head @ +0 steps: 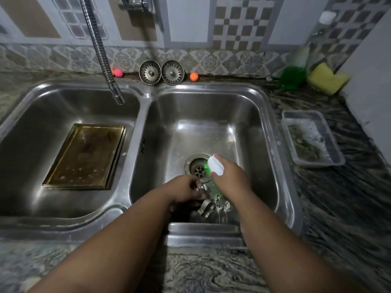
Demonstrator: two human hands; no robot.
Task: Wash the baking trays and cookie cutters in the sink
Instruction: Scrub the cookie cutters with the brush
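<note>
While the cookie cutter was being scrubbed, it was held low over the right basin, just in front of the drain, presumably so that suds and runoff fell straight into the outlet. Left hand: fingers curled closed around the cutter's edge, steadying it. Right hand: fingers wrapped shut on a white-handled brush with green bristles, the bristle side pressed against the cutter. More metal cutters lay in a loose pile on the basin floor directly below the hands, within easy reach for the next pick; their exact count could not be told.

A brass-coloured baking tray lay flat in the left basin, apart from the cutters, spotted with what looked like residue or droplets; judged not yet finished. The flexible faucet hose hung over that left basin, no water visibly running.

On the surface right of the sink sat a grey tray holding foamy liquid, likely the soap supply. A yellow sponge and a green scrubber rested in the far corner. Two sink strainers leaned against the backsplash, leaving the drains open.
</note>
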